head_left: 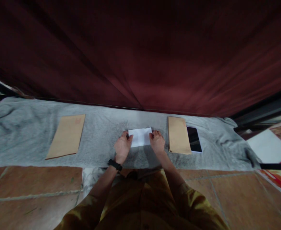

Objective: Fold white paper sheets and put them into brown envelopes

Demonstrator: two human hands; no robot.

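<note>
A white sheet of paper (141, 137), which looks folded, is held level between my two hands just above the grey cloth. My left hand (123, 145), with a black band on its wrist, pinches the paper's left edge, thumb on top. On the opposite edge my right hand (157, 141) grips it the same way. To the right of that hand lies a small stack of brown envelopes (179, 135). Another brown envelope (66, 135), or a pile of them, rests flat farther off to the left.
A phone (194, 139) with a dark screen lies partly under the right-hand envelopes. The grey cloth (102, 127) covers a long narrow surface. Behind it hangs a dark red curtain (140, 64). Tiled floor (35, 182) shows in front, and a white sheet (269, 146) sits at far right.
</note>
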